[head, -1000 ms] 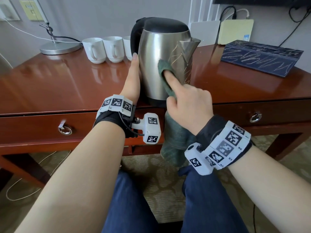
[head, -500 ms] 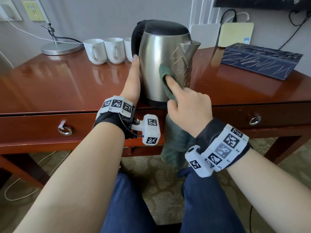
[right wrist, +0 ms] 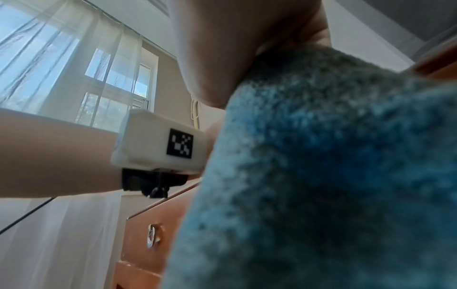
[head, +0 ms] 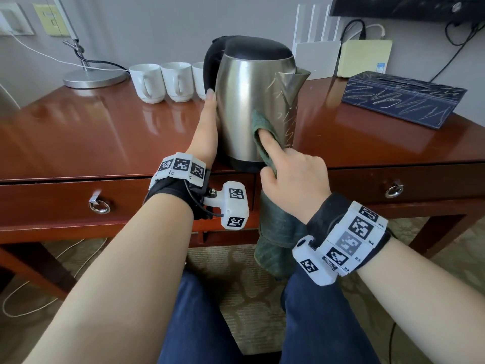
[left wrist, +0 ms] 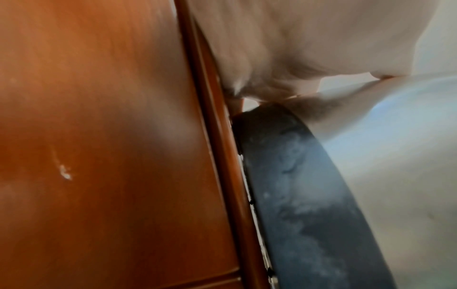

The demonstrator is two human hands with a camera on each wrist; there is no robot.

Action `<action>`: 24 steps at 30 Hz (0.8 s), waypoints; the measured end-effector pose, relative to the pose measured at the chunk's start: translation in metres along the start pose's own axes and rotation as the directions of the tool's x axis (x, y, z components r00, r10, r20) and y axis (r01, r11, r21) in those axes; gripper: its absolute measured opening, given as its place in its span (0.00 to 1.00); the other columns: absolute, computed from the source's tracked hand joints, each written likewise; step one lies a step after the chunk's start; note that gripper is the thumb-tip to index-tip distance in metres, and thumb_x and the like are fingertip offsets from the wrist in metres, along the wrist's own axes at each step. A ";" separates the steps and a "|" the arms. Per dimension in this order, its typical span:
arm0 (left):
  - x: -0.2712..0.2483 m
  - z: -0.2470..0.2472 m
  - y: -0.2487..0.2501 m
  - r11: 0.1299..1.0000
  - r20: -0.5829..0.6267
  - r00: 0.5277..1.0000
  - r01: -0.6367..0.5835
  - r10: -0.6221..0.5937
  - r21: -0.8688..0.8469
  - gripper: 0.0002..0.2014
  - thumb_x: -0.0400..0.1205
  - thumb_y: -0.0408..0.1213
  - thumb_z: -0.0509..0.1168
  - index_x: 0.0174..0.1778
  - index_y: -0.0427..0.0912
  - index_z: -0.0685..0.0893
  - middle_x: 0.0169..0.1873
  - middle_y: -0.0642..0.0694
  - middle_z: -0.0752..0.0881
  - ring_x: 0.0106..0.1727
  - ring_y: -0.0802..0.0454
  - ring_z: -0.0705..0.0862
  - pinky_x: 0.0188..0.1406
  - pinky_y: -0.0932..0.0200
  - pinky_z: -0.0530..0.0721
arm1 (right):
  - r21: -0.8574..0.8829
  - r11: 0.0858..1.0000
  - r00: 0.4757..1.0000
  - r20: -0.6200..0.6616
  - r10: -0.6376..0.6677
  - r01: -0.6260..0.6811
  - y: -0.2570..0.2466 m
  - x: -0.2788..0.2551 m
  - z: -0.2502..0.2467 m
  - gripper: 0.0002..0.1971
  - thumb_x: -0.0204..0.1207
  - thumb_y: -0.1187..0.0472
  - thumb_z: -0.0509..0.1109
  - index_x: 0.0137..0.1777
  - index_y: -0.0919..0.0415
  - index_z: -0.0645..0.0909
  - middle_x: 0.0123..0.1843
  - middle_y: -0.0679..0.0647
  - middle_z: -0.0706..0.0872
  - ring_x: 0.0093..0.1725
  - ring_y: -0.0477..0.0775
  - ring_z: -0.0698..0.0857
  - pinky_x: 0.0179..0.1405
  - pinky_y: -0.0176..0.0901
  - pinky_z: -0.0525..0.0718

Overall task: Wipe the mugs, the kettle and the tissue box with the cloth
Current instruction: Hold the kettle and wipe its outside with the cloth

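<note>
Kettle (head: 252,101) is standing upright at the front edge of the wooden desk (head: 91,132), spout facing right.

Left hand (head: 207,132) is lying flat against the kettle's left side, fingers straight and together, steadying it. Nothing is being gripped; only the outer edge of the hand is showing from above. In the left wrist view the palm (left wrist: 284,48) is pressing where the steel wall meets the black base (left wrist: 296,185), heavily blurred.

Right hand (head: 294,179) is working the green cloth (head: 262,132). Index finger (head: 270,143) is sticking out straight, pushing a fold of cloth onto the lower front of the kettle, below the spout. The other fingers are curling under and the thumb is pinching the cloth against them; the remainder is hanging down past the desk edge in front of the drawer. In the right wrist view the cloth (right wrist: 333,176) is filling most of the picture beneath the hand (right wrist: 235,48); individual fingers cannot be told apart there.

Three white mugs (head: 170,81) are sitting in a row behind the kettle to its left, the third partly hidden. Dark blue tissue box (head: 401,98) is lying at the back right of the desk, well apart from both hands.
</note>
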State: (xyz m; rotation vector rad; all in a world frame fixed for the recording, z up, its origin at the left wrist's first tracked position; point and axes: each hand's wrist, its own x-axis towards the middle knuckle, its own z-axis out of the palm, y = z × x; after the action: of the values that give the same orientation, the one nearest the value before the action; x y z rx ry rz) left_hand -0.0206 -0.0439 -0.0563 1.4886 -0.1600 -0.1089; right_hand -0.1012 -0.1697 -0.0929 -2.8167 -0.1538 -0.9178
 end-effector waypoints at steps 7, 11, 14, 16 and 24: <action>-0.002 0.002 0.000 1.000 -0.003 1.000 0.025 -0.025 -0.003 0.35 0.88 0.62 0.43 0.79 0.39 0.75 0.72 0.40 0.75 0.71 0.47 0.72 0.68 0.55 0.68 | -0.100 0.992 0.997 -0.016 0.074 -0.075 0.004 0.030 -0.031 0.34 0.73 0.59 0.56 0.83 0.49 0.61 0.32 0.53 0.72 0.30 0.57 0.68 0.28 0.42 0.57; -0.001 0.001 0.000 0.999 -0.015 0.999 0.034 -0.034 -0.010 0.37 0.87 0.64 0.45 0.81 0.40 0.71 0.75 0.44 0.73 0.77 0.45 0.71 0.77 0.50 0.66 | -0.126 0.982 0.988 0.046 0.149 -0.142 0.008 0.022 -0.032 0.35 0.77 0.60 0.59 0.85 0.52 0.54 0.35 0.54 0.73 0.32 0.59 0.71 0.33 0.46 0.65; -0.001 0.001 0.001 1.000 -0.003 1.000 0.025 -0.025 -0.017 0.36 0.87 0.65 0.44 0.79 0.42 0.74 0.75 0.42 0.77 0.77 0.47 0.73 0.77 0.51 0.69 | -0.105 0.986 0.985 0.092 0.143 -0.133 0.005 0.010 -0.022 0.34 0.75 0.61 0.59 0.83 0.54 0.59 0.32 0.53 0.72 0.29 0.62 0.74 0.30 0.44 0.62; -0.003 0.001 0.001 1.000 -0.003 1.000 0.020 -0.020 -0.018 0.35 0.87 0.64 0.44 0.79 0.42 0.75 0.74 0.43 0.78 0.76 0.48 0.75 0.75 0.53 0.71 | -0.058 0.993 0.992 0.074 0.105 -0.101 0.003 0.006 -0.015 0.34 0.71 0.61 0.59 0.81 0.55 0.65 0.30 0.54 0.73 0.26 0.64 0.78 0.28 0.42 0.60; -0.002 0.001 0.000 1.000 0.014 1.000 0.008 -0.007 -0.015 0.34 0.88 0.63 0.43 0.78 0.44 0.76 0.69 0.42 0.83 0.70 0.50 0.80 0.71 0.57 0.74 | -0.073 0.995 0.998 -0.007 0.069 -0.069 0.005 0.029 -0.029 0.34 0.74 0.62 0.59 0.83 0.49 0.62 0.33 0.54 0.73 0.30 0.58 0.68 0.30 0.43 0.59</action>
State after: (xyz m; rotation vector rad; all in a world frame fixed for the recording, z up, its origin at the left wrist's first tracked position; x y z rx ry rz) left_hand -0.0229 -0.0448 -0.0560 1.4742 -0.1649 -0.1265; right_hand -0.0935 -0.1795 -0.0533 -2.8667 -0.0220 -0.9333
